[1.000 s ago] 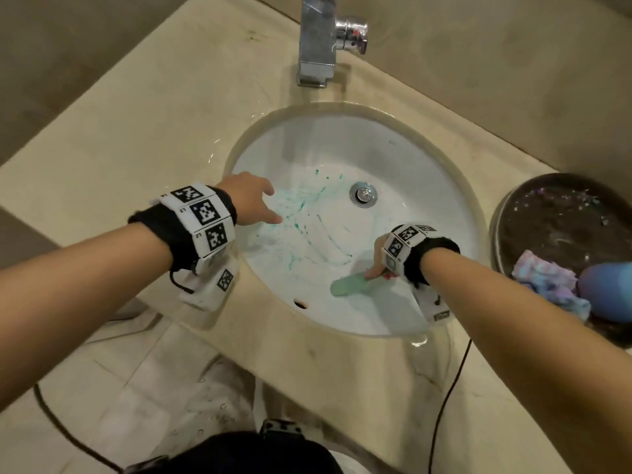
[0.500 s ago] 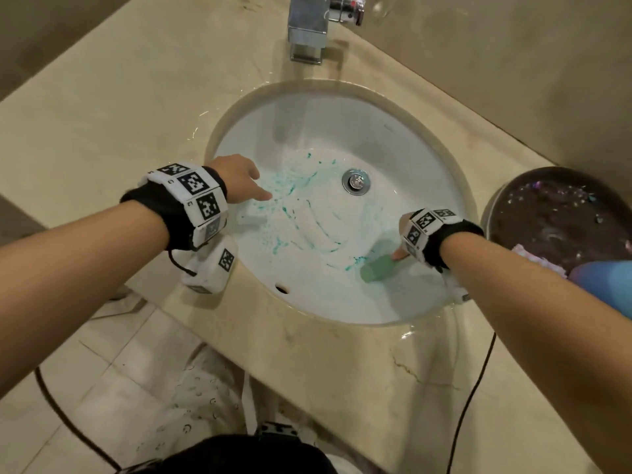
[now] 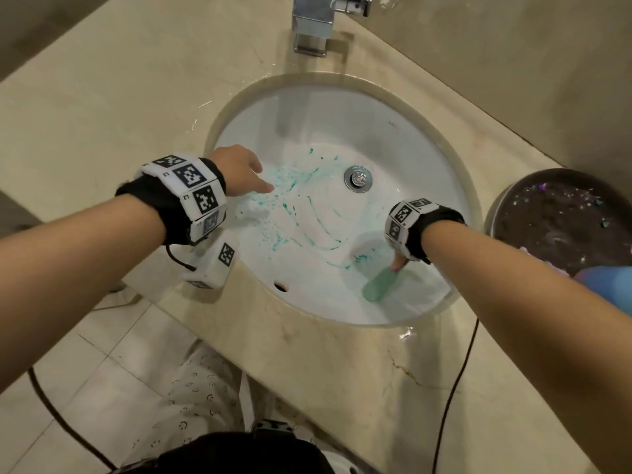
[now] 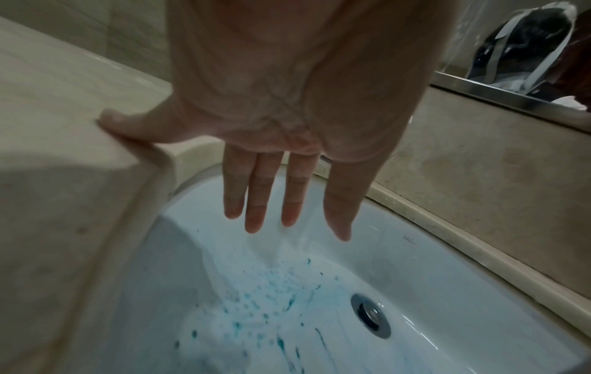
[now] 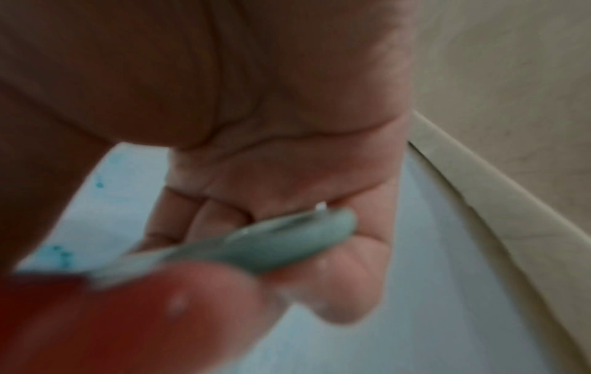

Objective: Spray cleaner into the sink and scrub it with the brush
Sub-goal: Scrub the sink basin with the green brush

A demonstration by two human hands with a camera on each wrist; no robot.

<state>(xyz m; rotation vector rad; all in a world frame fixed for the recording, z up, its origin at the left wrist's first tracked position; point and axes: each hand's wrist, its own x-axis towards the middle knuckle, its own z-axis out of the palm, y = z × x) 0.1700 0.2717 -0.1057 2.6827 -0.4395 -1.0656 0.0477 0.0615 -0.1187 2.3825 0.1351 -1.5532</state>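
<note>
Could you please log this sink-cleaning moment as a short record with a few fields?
setting: white oval ceramic sink set in a beige marble counter
cleaner: teal splatters and streaks across the basin, left of the round metal drain
right hand: grips the pale green plastic brush handle low in the basin's near right side
left hand: fingers straight over the basin, thumb on the rim, holding nothing
brush head: hidden
faucet: chrome square faucet, no water visible

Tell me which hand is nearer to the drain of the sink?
Left, narrowly. The left hand hovers open over the basin's left side, level with the drain. The right hand grips the green brush lower on the near right wall.
</note>
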